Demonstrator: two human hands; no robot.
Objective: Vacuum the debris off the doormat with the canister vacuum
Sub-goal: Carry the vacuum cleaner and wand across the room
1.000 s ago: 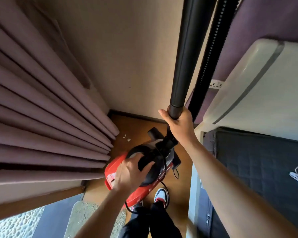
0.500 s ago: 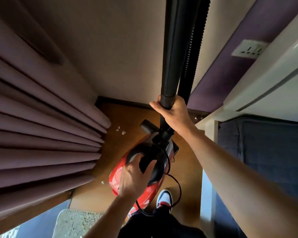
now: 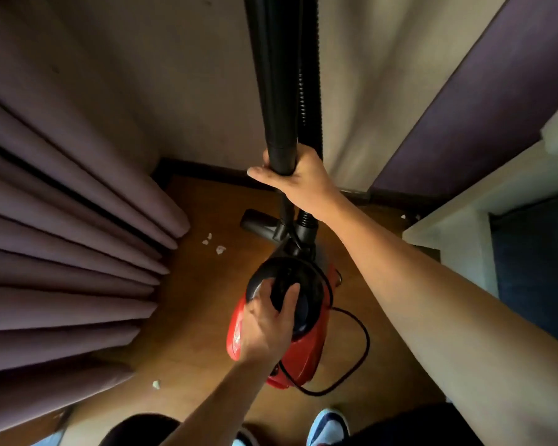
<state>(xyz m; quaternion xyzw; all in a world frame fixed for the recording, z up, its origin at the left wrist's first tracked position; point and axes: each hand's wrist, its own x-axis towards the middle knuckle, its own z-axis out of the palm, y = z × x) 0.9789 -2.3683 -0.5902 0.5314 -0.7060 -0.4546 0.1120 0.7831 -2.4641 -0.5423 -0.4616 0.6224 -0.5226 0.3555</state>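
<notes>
Fingers [image 3: 263,296] still grip the canister vacuum [image 3: 303,352] and its wand [image 3: 276,75].

The canister vacuum [image 3: 303,355] has a smooth, glossy red plastic shell, capped by a black plastic dome with a soft shine. Its wand [image 3: 277,75] is a smooth black tube, nearly matt, and the hose [image 3: 311,101] is ribbed black plastic. The floor [image 3: 190,333] is brown wood with a low sheen, and the scraps [image 3: 220,250] on it look like crumpled white paper. The curtain [image 3: 62,252] is matt cloth, and the wall [image 3: 174,75] is flat matt paint.
</notes>
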